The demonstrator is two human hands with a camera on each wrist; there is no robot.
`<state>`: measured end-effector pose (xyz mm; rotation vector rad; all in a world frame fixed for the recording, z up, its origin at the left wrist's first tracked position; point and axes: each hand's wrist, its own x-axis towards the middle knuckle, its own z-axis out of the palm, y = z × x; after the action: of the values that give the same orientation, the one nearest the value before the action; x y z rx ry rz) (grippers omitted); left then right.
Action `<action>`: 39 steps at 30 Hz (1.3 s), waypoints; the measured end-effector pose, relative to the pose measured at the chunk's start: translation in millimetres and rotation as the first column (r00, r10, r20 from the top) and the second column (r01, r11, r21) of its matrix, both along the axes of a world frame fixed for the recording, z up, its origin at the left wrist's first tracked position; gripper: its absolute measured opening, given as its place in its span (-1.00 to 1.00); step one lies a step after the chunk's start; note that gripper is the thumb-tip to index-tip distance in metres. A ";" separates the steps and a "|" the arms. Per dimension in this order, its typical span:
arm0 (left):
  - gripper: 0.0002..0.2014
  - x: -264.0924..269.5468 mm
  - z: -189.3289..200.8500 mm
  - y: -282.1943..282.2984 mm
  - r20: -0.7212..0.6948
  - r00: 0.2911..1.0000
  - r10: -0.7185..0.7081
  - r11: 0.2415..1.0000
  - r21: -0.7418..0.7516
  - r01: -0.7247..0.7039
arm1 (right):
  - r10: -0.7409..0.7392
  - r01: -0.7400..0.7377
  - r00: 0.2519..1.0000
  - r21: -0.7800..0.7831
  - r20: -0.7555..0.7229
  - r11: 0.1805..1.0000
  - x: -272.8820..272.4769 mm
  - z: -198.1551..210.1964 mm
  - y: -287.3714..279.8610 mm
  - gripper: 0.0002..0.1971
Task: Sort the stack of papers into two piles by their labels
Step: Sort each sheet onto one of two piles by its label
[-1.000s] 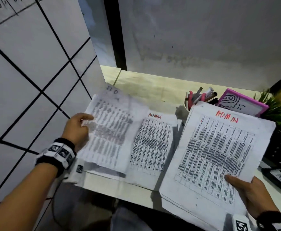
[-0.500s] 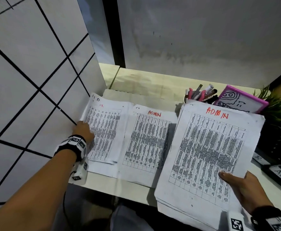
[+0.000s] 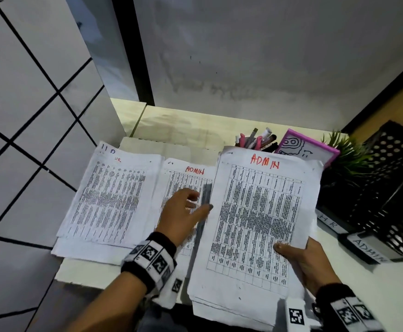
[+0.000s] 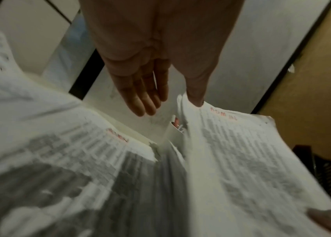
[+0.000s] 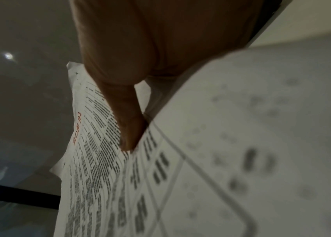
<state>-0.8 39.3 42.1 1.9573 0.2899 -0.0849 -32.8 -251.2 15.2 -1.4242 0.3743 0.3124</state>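
Since half a second ago the left hand (image 3: 183, 218) has left the far-left sheets and crossed to the middle, where it now hovers over the ADMIN pile (image 3: 188, 185) with fingers straight and slightly spread, thumb reaching toward the left edge of the held stack (image 3: 255, 216); the left wrist view shows the thumb tip at that edge, and whether it presses there I cannot tell. Nearest, the right hand (image 3: 308, 262) grips the stack's lower right corner, thumb on top and fingers curled beneath, and the top sheet carries ADMIN in red. That stack is raised and overhangs the near edge of the desk (image 3: 80, 271), a pale white top tucked into a corner. Two piles lie flat on it: the ADMIN pile in the middle and the HR pile (image 3: 109, 197) just left of it, their edges overlapping. So three groups of paper are in sight, one in hand and two laid down. To the right sits a black mesh tray (image 3: 387, 188) with two label strips in front, reading HR and ADMIN. Farther back stands one pen cup (image 3: 255, 141) holding several pens and markers, one pink-framed board (image 3: 303, 146) and one green plant (image 3: 348, 154). Behind them rises a grey wall (image 3: 267, 56), and on the left a white tiled wall (image 3: 28, 92) with dark grout lines
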 end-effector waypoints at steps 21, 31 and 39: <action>-0.85 -31.1 -8.0 -41.5 0.486 0.862 -0.143 0.983 -0.030 0.180 | -0.014 0.017 0.998 0.055 -0.056 0.998 -3.5 -4.3 -1.9 0.11; -0.87 -48.0 8.4 -52.1 0.404 0.867 -0.291 0.934 -0.076 0.349 | -0.031 0.031 0.999 0.061 0.010 0.998 -4.3 1.0 4.5 -0.39; -0.69 -30.9 -4.4 -35.2 0.165 0.983 0.076 0.970 -0.239 -0.035 | -0.061 0.064 0.997 0.077 -0.040 0.995 -3.6 -4.5 -2.9 -0.26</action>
<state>-31.7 4.1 37.7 1.7070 0.2094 0.0849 -36.4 -254.1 10.7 -1.3290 0.4319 0.2998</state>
